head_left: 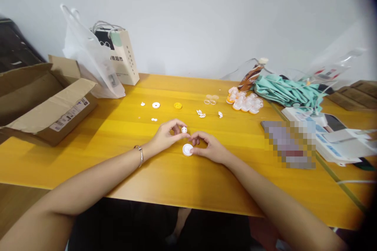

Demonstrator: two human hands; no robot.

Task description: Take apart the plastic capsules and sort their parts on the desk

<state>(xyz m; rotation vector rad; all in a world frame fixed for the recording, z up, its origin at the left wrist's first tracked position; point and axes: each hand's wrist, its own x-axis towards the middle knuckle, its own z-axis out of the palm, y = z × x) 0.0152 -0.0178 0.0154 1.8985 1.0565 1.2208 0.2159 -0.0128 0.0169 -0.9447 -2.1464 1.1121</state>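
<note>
Between the thumb and fingers of my left hand is a small white plastic piece with openings in it. My right hand is curled just to the right, its thumb on the rim of a round white plastic disc. Whether the disc is lifted off the table I cannot tell. The fingertips of both hands nearly meet. Beyond them lie a white ring, a yellow round part, a small white part, white openwork pieces and another small white piece.
An open cardboard box stands at left, near a white plastic bag and a paper bag. Clear-and-orange cases, a bottle, teal fabric and a white power strip occupy the right of the table.
</note>
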